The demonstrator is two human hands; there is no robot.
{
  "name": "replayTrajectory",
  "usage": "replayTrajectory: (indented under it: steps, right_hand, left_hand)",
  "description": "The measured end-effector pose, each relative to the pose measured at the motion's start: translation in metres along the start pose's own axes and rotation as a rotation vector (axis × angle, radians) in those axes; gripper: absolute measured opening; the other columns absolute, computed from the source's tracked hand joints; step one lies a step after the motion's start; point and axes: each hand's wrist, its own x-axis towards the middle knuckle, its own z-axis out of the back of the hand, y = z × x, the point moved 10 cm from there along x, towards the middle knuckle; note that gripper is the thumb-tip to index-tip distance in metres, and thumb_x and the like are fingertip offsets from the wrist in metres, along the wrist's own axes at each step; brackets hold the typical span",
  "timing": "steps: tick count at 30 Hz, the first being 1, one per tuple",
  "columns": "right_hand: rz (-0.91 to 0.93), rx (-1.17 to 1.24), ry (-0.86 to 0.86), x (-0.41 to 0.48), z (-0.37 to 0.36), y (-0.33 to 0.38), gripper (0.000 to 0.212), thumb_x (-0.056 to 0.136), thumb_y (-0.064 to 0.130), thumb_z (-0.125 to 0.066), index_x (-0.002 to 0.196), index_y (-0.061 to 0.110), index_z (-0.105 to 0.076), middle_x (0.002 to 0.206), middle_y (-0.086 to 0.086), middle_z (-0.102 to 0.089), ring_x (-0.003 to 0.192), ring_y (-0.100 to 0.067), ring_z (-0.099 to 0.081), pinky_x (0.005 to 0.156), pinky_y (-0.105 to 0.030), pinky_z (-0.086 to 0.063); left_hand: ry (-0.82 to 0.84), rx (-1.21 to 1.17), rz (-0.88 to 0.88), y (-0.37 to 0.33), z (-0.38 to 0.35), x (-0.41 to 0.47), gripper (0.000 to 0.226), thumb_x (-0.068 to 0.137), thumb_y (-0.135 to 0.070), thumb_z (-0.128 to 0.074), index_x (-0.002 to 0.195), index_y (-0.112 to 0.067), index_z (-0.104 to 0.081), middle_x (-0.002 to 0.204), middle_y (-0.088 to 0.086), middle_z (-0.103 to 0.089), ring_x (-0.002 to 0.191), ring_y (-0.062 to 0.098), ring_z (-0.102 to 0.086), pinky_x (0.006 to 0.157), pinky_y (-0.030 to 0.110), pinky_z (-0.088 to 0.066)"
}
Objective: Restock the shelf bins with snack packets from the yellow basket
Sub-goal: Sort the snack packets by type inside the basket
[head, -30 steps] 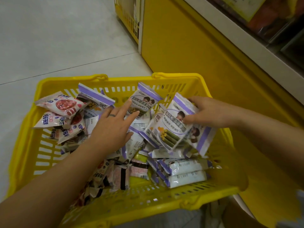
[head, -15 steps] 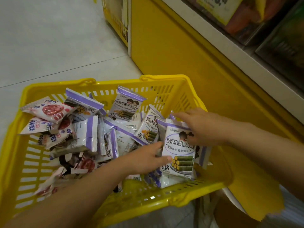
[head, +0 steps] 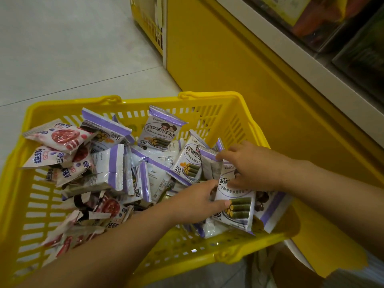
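Early stage of restocking. Yellow basket (head: 133, 102) heaped with snack packets; purple seaweed-roll packet (head: 236, 206) at its near right corner, pinched between thumb and fingers of left hand (head: 197, 202), top gripped by curled right hand (head: 249, 167). Shelf bins (head: 353, 38) at upper right, not yet reached.

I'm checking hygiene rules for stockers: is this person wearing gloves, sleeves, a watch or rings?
No gloves: the left hand and the right hand are both bare. The left forearm and the right forearm are bare as far as the frame shows, with no sleeve, watch or band at either wrist. No ring shows, though some fingers are hidden among the packets.
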Motion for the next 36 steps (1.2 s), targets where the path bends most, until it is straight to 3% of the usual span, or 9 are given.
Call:
replayTrajectory:
  steps: [3, 6, 8, 11, 15, 20, 27, 31, 36]
  right_hand:
    - [0.03, -0.083, -0.216, -0.003, 0.015, 0.004, 0.067, 0.084, 0.053, -0.06, 0.142, 0.033, -0.034, 0.145, -0.001, -0.036, 0.132, -0.023, -0.032, 0.102, -0.038, -0.035]
    - [0.066, -0.058, -0.182, -0.005, 0.01, 0.005, 0.057, 0.085, 0.058, -0.055, 0.136, 0.034, -0.044, 0.14, 0.004, -0.044, 0.128, -0.021, -0.039, 0.102, -0.037, -0.034]
    - [0.08, -0.091, -0.059, -0.005, -0.004, 0.007, 0.053, 0.086, 0.061, -0.05, 0.129, 0.031, -0.052, 0.132, 0.002, -0.051, 0.121, -0.022, -0.045, 0.099, -0.038, -0.038]
    - [0.09, -0.16, 0.004, -0.004, -0.009, 0.008, 0.045, 0.088, 0.059, -0.049, 0.117, 0.026, -0.061, 0.118, -0.003, -0.057, 0.115, -0.024, -0.048, 0.093, -0.039, -0.043]
    - [0.098, -0.143, 0.115, 0.002, -0.027, 0.01, 0.063, 0.086, 0.061, -0.051, 0.138, 0.027, -0.041, 0.139, -0.004, -0.043, 0.131, -0.026, -0.035, 0.106, -0.044, -0.032]
    - [0.111, -0.085, 0.117, 0.003, -0.033, 0.008, 0.069, 0.085, 0.065, -0.051, 0.141, 0.028, -0.037, 0.143, 0.0, -0.041, 0.132, -0.024, -0.036, 0.106, -0.044, -0.033]
    - [0.101, -0.023, 0.091, 0.003, -0.03, 0.006, 0.077, 0.079, 0.065, -0.059, 0.143, 0.029, -0.034, 0.149, -0.001, -0.033, 0.133, -0.024, -0.034, 0.104, -0.043, -0.039]
    - [0.108, -0.017, 0.059, 0.002, -0.029, 0.005, 0.078, 0.078, 0.067, -0.058, 0.142, 0.028, -0.035, 0.147, 0.0, -0.037, 0.131, -0.023, -0.037, 0.104, -0.042, -0.038]
    - [0.096, 0.031, -0.045, -0.003, -0.026, 0.0, 0.087, 0.079, 0.067, -0.057, 0.148, 0.03, -0.021, 0.151, 0.003, -0.032, 0.131, -0.022, -0.038, 0.106, -0.038, -0.031]
  left_hand:
    - [-0.106, -0.025, -0.018, -0.005, 0.005, 0.004, 0.057, 0.094, -0.039, -0.056, 0.143, -0.036, -0.027, 0.132, -0.011, -0.054, 0.114, 0.007, -0.054, 0.094, 0.03, -0.046]
    - [-0.208, -0.044, -0.001, -0.002, 0.012, 0.008, 0.067, 0.095, -0.038, -0.053, 0.148, -0.038, -0.014, 0.139, -0.002, -0.04, 0.124, 0.018, -0.045, 0.105, 0.043, -0.04]
    - [-0.145, 0.08, 0.096, 0.009, 0.008, 0.012, 0.066, 0.096, -0.046, -0.046, 0.15, -0.035, -0.011, 0.146, 0.003, -0.028, 0.134, 0.024, -0.031, 0.111, 0.043, -0.03]
    - [0.075, 0.252, 0.085, 0.009, -0.015, 0.013, 0.051, 0.1, -0.045, -0.034, 0.146, -0.023, -0.031, 0.152, 0.008, -0.024, 0.141, 0.025, -0.02, 0.115, 0.038, -0.019]
    - [-0.07, 0.09, 0.035, 0.002, 0.01, 0.012, 0.037, 0.101, -0.03, -0.042, 0.133, -0.013, -0.05, 0.131, 0.007, -0.048, 0.115, 0.014, -0.045, 0.089, 0.017, -0.032]
    - [-0.613, 0.136, 0.213, 0.047, 0.105, -0.005, 0.049, 0.094, -0.025, -0.057, 0.14, -0.022, -0.041, 0.141, 0.005, -0.042, 0.118, 0.02, -0.049, 0.096, 0.033, -0.041]
    - [-0.502, 0.14, 0.299, 0.066, 0.098, 0.027, 0.071, 0.09, -0.03, -0.063, 0.147, -0.017, -0.024, 0.134, 0.011, -0.053, 0.112, 0.029, -0.057, 0.088, 0.037, -0.049]
    - [-0.565, 0.3, 0.307, 0.054, 0.099, 0.03, 0.056, 0.088, -0.032, -0.061, 0.137, -0.018, -0.04, 0.11, 0.007, -0.063, 0.09, 0.025, -0.06, 0.071, 0.038, -0.051]
    - [-0.703, 0.078, 0.287, 0.048, 0.128, -0.015, 0.037, 0.088, -0.035, -0.053, 0.124, -0.025, -0.056, 0.081, -0.016, -0.056, 0.069, 0.007, -0.057, 0.052, 0.023, -0.039]
